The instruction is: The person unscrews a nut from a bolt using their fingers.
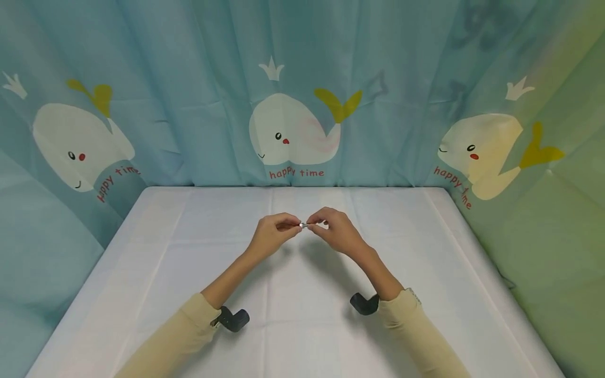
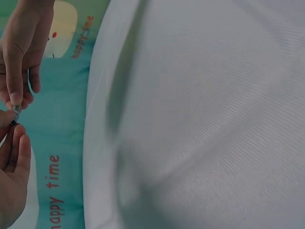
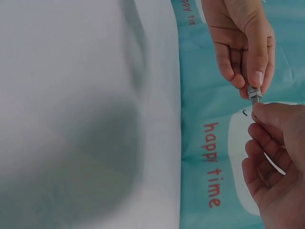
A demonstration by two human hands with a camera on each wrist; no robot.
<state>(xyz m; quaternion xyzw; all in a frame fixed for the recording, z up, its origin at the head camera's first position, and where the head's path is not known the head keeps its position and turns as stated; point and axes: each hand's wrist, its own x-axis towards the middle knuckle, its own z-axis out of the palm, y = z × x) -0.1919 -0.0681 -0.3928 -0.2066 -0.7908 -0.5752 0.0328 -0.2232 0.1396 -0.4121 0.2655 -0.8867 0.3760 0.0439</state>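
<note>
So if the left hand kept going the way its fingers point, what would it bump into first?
Most likely the right hand. The left hand points its fingertips at it, and both pinch the same small bolt between them, so the bolt already touches and the right fingers come next.

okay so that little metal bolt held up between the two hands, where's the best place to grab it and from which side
The small bolt lies sideways above the white table, pinched at one end by the left hand and at the other by the right hand. It is probably best taken by its ends: fingertips on the wider nut or head, coming in along its axis from either side, since the thin threaded middle offers little surface.
</note>
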